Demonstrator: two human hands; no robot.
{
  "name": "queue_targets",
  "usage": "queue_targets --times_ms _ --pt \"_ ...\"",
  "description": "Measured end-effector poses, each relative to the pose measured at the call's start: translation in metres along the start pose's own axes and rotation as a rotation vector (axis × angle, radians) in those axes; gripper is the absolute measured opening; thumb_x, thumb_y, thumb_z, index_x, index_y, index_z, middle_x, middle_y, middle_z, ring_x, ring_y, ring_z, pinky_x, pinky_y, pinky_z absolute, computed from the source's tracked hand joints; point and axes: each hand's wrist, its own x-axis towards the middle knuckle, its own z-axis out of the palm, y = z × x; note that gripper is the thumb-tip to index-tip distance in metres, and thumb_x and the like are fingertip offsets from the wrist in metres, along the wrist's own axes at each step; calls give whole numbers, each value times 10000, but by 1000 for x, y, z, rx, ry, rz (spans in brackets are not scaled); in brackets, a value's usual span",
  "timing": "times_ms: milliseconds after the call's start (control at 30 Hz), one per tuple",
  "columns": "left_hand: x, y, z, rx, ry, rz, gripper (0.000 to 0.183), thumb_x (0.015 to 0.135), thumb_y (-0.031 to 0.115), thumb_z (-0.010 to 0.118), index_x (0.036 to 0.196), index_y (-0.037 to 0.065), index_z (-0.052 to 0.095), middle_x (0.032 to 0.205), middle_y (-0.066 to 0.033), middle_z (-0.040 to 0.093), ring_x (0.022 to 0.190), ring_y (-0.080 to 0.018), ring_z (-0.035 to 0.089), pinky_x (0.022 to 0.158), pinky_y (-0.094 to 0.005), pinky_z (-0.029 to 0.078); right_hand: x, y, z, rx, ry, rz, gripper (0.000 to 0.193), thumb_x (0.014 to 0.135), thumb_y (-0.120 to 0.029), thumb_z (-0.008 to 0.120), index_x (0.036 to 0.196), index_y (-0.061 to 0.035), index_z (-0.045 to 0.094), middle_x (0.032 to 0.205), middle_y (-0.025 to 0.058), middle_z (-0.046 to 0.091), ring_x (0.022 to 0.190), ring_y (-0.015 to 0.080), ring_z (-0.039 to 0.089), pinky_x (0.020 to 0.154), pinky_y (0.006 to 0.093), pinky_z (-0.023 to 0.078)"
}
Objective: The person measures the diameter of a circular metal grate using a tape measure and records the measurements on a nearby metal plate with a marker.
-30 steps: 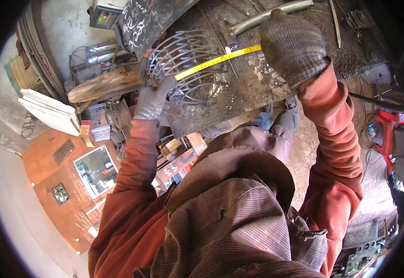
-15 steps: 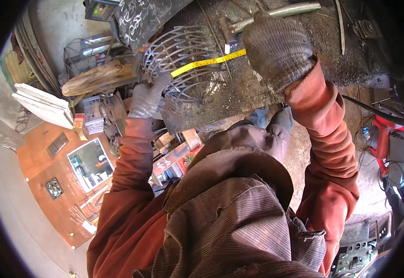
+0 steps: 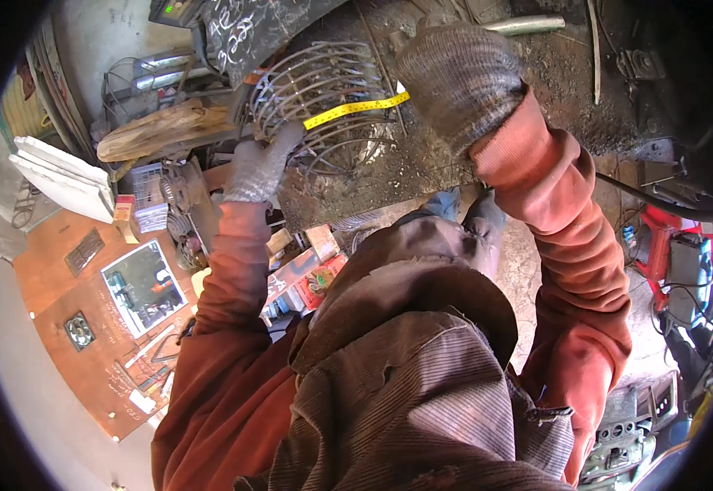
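Observation:
A yellow tape measure (image 3: 356, 109) stretches between my two gloved hands, its blade lying over a row of curved metal rods (image 3: 315, 78) on the dark, gritty workbench (image 3: 422, 164). My left hand (image 3: 262, 166), in a grey glove, pinches the blade's left end beside the rods. Toward the right, my right hand (image 3: 458, 82) wears a thick ribbed brown glove and is closed where the blade runs into it. That glove hides the tape's case.
Behind the rods leans a dark plate (image 3: 262, 33) with chalk marks. A rough wood piece (image 3: 168, 131) lies left of them. A metal tube (image 3: 524, 24) rests at the bench's far side. An orange-brown board (image 3: 53, 270) stands left; red equipment (image 3: 659, 241) is at right.
My right hand has shifted left, and the stretch of tape showing between my hands is shorter. My left hand keeps its pinch by the rods. The whole view has shifted slightly.

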Motion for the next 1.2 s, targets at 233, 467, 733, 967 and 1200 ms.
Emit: queue_targets --times_ms 233,467,733,967,1200 --pt "-3 -2 10 10 181 350 883 815 685 757 1424 61 622 1229 -231 739 1174 -363 693 1016 -427 500 20 -16 -9 -90 -20 -41 159 871 -109 661 962 -60 781 913 195 750 856 344 758 700 440 619" --pt "-32 25 1 97 149 267 853 837 709 722 1385 60 643 1235 -234 738 1187 -391 691 1015 -444 509 41 -14 -35 -169 -404 53 119 862 -88 666 907 -43 767 949 185 734 893 370 757 723 471 617" --pt "-38 18 4 37 344 301 891 798 718 748 1303 -9 653 1130 -268 751 1092 -426 716 943 -469 549 26 23 -49 -251 -453 148 143 882 -134 653 942 -52 755 1027 209 704 952 398 745 783 510 606" --pt "-37 13 5 95 185 222 1104 805 786 682 1567 46 380 1277 -308 690 1229 -471 653 1059 -516 486 15 16 -26 9 -428 237 423 940 -487 704 936 -68 760 1015 213 684 886 396 708 797 530 548" --pt "-44 18 3 59 192 191 923 779 735 756 1301 -19 649 1125 -327 726 1087 -444 713 946 -474 542 45 -48 7 196 -377 135 446 933 -471 704 982 -32 763 1075 265 689 938 433 706 847 528 562"
